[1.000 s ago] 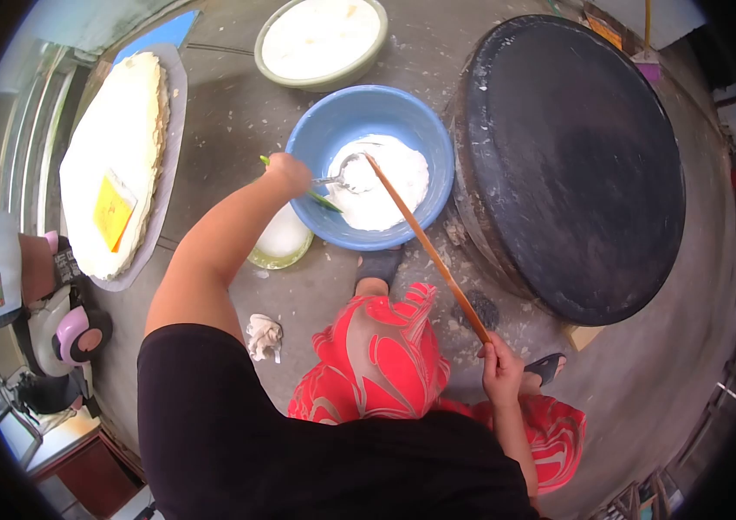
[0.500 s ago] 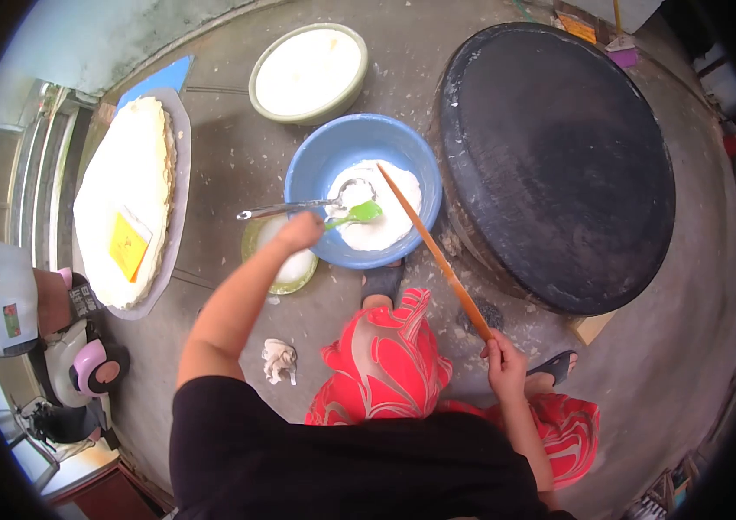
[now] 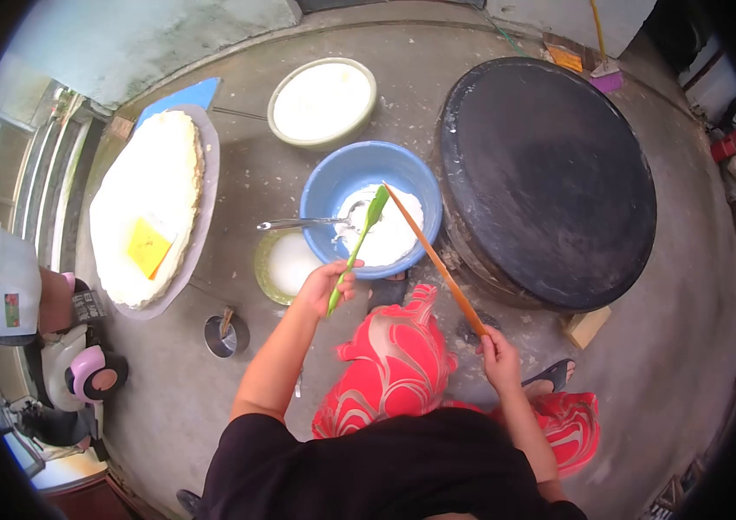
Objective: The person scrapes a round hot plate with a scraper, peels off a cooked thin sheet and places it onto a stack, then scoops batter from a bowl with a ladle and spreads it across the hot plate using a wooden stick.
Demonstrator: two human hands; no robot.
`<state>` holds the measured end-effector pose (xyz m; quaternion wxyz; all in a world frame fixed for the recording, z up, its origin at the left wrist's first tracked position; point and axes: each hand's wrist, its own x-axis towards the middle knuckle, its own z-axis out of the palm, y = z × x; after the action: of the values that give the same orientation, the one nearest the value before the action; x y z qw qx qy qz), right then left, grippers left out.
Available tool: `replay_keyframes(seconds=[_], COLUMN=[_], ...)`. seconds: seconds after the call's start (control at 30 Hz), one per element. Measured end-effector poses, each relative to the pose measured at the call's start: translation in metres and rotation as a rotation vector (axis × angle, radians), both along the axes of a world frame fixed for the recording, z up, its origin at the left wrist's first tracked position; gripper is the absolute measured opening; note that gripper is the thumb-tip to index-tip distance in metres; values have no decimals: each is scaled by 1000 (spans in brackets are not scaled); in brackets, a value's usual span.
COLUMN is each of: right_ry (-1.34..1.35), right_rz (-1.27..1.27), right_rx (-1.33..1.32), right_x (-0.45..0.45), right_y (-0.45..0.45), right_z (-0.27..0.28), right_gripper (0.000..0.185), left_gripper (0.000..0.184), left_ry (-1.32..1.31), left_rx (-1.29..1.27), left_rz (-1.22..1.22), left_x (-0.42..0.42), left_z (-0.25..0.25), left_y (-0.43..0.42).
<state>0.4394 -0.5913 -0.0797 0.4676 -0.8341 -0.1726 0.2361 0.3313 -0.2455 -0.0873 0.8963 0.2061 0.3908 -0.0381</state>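
Observation:
My left hand (image 3: 330, 288) is closed around the handle of a green spatula (image 3: 376, 208), whose blade points up over the blue basin (image 3: 319, 192). The blade touches or nearly touches the tip of a long wooden stick (image 3: 439, 263). My right hand (image 3: 499, 359) grips the stick's lower end, and the stick slants up to the left across the basin's right rim. Inside the basin lies a white, paste-like mass (image 3: 398, 244). A metal ladle (image 3: 298, 223) rests in it, its handle sticking out over the left rim.
To the right stands a large round black griddle (image 3: 550, 182). A pale green basin (image 3: 359, 130) with white contents is behind, and a greenish bowl (image 3: 265, 269) sits by my left hand. At left are stacked pale sheets (image 3: 147, 186) and a small metal pot (image 3: 227, 336).
My left hand has drawn back toward me, lifting the spatula out of the basin up to the stick's tip. The view has shifted, and the small metal pot now shows.

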Motion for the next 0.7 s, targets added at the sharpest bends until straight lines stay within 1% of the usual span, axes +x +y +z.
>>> replay_keyframes(seconds=[0.03, 0.1, 0.17, 0.23, 0.27, 0.33, 0.37, 0.43, 0.47, 0.53, 0.57, 0.63, 0.67, 0.7], right_ry=[-14, 2, 19, 17, 21, -2, 0, 10, 9, -33, -38, -75, -74, -136], right_rz=[14, 4, -1, -4, 0, -1, 4, 11, 14, 19, 16, 93, 91, 97], right_rx=[-27, -6, 6, -25, -24, -29, -30, -107, -108, -172, -174, -278, -282, -321], right_x=[0, -2, -2, -4, -5, -6, -5, -6, -6, -7, -6, -6, -6, -5], right_y=[-2, 0, -2, -4, -3, -3, -3, -5, -7, -11, -11, -11, -13, -17], right_z=[-3, -2, -4, -8, -7, -4, -5, -7, -11, -21, -17, -7, -10, -15], right_gripper=[21, 21, 22, 22, 22, 21, 21, 22, 22, 24, 24, 29, 29, 30], left_gripper=[32, 35, 36, 35, 35, 36, 36, 36, 36, 42, 42, 48, 51, 53], left_ry=[2, -124, -102, 150, 154, 476, 479, 710, 710, 749, 743, 1049, 990, 924], left_rx=[9, -53, -14, 198, 200, 605, 603, 956, 954, 1155, 1155, 1715, 1899, 2077], left_rz=[5, 60, 90, 137, 141, 20, 24, -232, -230, -400, -400, -687, -569, -442], left_x=[-13, -45, -80, -113, -127, -146, -150, -153, -156, -156, -144, -107, -92, -78], left_z=[5, 12, 9, -2, -10, -34, -46, -71, -88, -112, -105, -67, -54, -42], left_y=[0, -2, -4, -4, -3, 2, 7, 19, 26, 41, 42, 42, 48, 56])
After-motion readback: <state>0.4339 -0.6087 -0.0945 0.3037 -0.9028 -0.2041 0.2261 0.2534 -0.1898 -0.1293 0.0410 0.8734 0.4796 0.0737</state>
